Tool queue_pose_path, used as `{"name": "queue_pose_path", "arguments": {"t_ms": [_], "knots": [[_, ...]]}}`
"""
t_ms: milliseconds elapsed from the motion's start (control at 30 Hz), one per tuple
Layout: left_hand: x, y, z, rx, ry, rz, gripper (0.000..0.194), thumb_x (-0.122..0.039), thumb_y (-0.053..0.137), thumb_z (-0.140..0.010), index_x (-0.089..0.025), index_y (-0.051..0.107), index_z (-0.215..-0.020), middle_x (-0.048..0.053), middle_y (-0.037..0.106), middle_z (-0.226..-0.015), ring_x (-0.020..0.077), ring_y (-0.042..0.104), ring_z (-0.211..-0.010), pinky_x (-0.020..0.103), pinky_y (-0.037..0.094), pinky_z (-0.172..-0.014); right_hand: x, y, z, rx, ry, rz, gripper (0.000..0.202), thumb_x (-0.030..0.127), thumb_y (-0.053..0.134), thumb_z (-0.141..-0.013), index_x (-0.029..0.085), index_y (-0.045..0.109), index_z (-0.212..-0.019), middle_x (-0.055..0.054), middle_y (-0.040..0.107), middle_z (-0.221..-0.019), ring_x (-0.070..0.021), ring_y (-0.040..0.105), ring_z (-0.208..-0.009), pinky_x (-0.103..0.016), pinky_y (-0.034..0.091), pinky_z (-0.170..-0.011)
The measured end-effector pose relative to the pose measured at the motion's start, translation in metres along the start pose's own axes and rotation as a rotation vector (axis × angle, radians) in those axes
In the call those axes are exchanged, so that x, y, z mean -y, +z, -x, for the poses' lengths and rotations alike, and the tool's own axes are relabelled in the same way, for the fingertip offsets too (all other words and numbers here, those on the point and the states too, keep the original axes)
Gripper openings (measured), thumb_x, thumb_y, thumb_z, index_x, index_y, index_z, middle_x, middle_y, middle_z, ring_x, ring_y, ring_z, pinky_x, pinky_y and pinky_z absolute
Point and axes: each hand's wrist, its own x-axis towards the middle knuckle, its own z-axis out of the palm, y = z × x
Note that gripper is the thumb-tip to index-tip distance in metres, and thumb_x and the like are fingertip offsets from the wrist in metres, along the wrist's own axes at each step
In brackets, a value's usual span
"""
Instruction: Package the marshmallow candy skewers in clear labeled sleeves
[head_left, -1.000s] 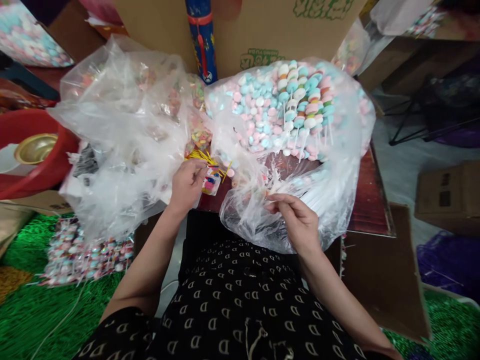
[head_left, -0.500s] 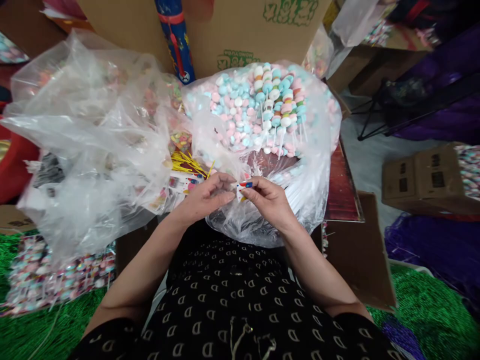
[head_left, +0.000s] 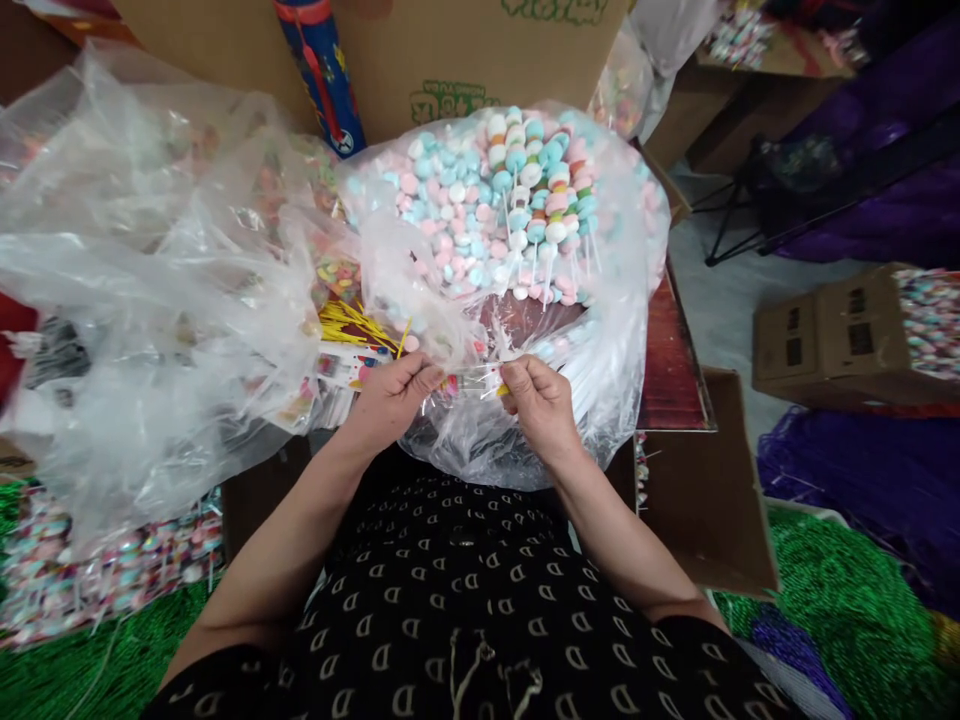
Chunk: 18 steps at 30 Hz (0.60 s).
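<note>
Leftward, a crumpled translucent plastic bag (head_left: 172,310) crowds the left hand (head_left: 390,402); beyond the right hand (head_left: 543,405), piled pastel candy skewers (head_left: 557,203) block passage; bodyward, the bare forearms (head_left: 294,540) leave room between them.

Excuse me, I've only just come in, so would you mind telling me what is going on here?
A person is holding a small clear wrapper with coloured print, pinched between the left hand and the right hand. Beyond the hands, sticks of threaded sweets lie on a heap of loose pink, blue and white sweets. Yellow strips lie just past the left hand. Whether the wrapper is open is too small to tell.
</note>
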Motion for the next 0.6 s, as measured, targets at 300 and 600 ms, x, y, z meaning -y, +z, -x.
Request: {"name": "queue_pose_path", "arguments": {"t_ms": [300,600], "knots": [[0.011,0.007,0.0,0.106,-0.077,0.079,0.04,-0.055,0.057,-0.093,-0.022,0.054,-0.072,-0.003,0.054,-0.058,0.0127,0.051,-0.055,0.025,0.04,-0.054,-0.002,0.003,-0.006,0.089,0.123,-0.213,0.044,0.063,0.084,-0.072,0.025,0.074,-0.09,0.002,0.069,-0.073,-0.0127,0.059,-0.06,-0.027,0.056,-0.057],[0.007,0.008,-0.001,0.265,-0.194,0.238,0.037,-0.057,0.069,-0.081,-0.021,0.064,-0.075,-0.005,0.053,-0.053,0.011,0.044,-0.046,0.023,0.035,-0.045,0.007,0.002,-0.005,-0.005,-0.034,0.103,0.053,0.066,0.067,-0.087,0.022,0.058,-0.058,0.004,0.051,-0.047,-0.0099,0.044,-0.042,-0.024,0.038,-0.045]]}}
